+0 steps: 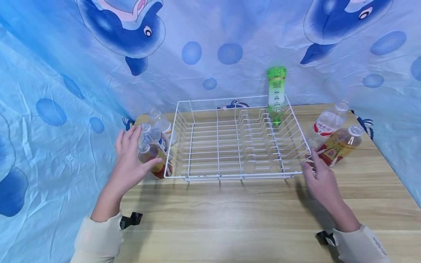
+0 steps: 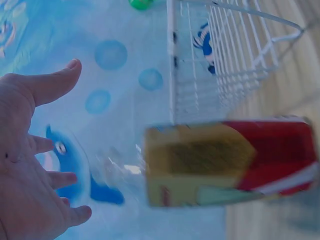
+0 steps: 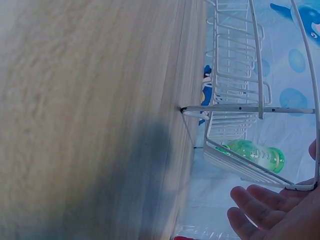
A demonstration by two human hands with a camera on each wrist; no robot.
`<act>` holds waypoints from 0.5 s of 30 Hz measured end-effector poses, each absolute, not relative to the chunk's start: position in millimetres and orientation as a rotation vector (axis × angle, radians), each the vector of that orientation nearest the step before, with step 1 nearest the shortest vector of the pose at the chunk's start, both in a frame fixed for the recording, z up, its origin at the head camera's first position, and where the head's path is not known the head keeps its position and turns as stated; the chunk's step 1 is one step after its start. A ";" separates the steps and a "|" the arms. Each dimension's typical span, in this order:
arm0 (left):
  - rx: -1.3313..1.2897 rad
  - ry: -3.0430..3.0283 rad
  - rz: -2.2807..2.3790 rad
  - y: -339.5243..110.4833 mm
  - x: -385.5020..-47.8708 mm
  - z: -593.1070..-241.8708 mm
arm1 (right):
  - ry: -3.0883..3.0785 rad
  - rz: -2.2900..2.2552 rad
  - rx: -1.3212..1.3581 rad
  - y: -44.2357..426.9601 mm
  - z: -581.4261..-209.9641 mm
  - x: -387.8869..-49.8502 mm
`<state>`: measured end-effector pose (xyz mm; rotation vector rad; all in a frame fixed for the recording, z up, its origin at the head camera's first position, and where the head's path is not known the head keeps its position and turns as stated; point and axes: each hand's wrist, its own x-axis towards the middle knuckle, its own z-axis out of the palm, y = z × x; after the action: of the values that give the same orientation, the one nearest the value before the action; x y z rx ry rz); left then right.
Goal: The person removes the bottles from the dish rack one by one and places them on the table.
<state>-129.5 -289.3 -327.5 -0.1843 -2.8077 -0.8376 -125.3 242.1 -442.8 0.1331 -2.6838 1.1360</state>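
A white wire dish rack (image 1: 218, 140) lies on the wooden table in the head view. Its front right corner is held by my right hand (image 1: 323, 182), with fingers outside the wire and the thumb on the near side. My left hand (image 1: 129, 160) hovers by the rack's left side, fingers spread and holding nothing. Closest to it stands a bottle with a yellow and red label (image 1: 153, 160), large in the left wrist view with the hand apart from it. A green bottle (image 1: 276, 95) stands upright in the rack's back right corner.
Behind the left bottle are clear plastic bottles (image 1: 152, 137). Right of the rack stand a clear bottle with a red and white label (image 1: 329, 122) and a yellow-labelled bottle (image 1: 342, 144). Blue dolphin-print cloth (image 1: 210, 65) encloses the table (image 1: 223, 219) at back and sides.
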 end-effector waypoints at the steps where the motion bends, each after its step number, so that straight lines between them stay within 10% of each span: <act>1: -0.212 -2.816 -0.816 -284.7 -131.7 -323.6 | -2.680 1.139 0.136 242.0 -442.6 -125.0; 15: -0.646 -2.899 -0.353 -210.8 -171.7 -294.3 | -2.657 1.170 0.142 238.2 -444.3 -124.1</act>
<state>-171.7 -210.8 -294.3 -0.6465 -2.8993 -0.3534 -124.1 238.2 -444.3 0.1422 -2.6568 1.1695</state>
